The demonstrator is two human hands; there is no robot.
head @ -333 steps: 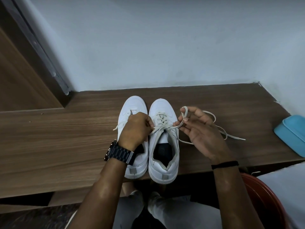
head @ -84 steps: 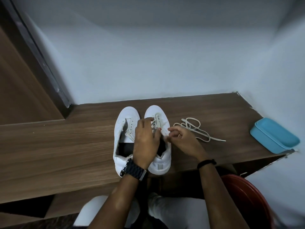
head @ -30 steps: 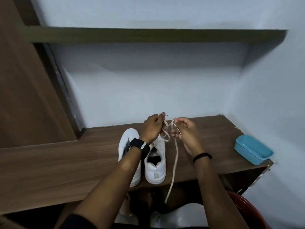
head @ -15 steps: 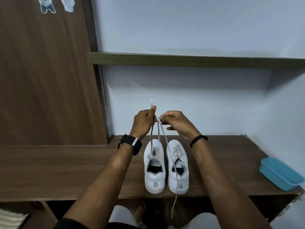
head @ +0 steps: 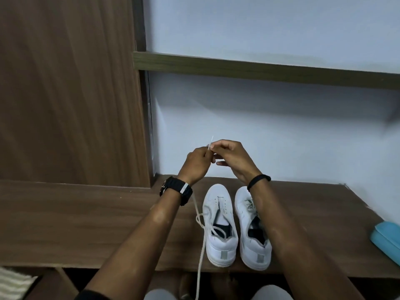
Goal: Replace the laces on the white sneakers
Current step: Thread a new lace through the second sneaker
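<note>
The blue box (head: 387, 237) and lace (head: 200, 256) run off frame.

sneakers (head: 236, 226) side by side on bench (head: 86, 224)

We see a dim indoor scene under soft, cool light that seems to fall from above, leaving the wall (head: 270, 131) bluish-grey. The shelf (head: 259, 69) throws a broad, soft-edged shadow onto the wall beneath it, darkest at the far right. The white sneakers (head: 236, 226) are the brightest thing, without glare. Under the wooden bench (head: 86, 224) all sinks into near black. We note slight softness overall, and wide-angle bending that tilts the shelf and the wooden panel (head: 69, 87) near the edges.
</note>
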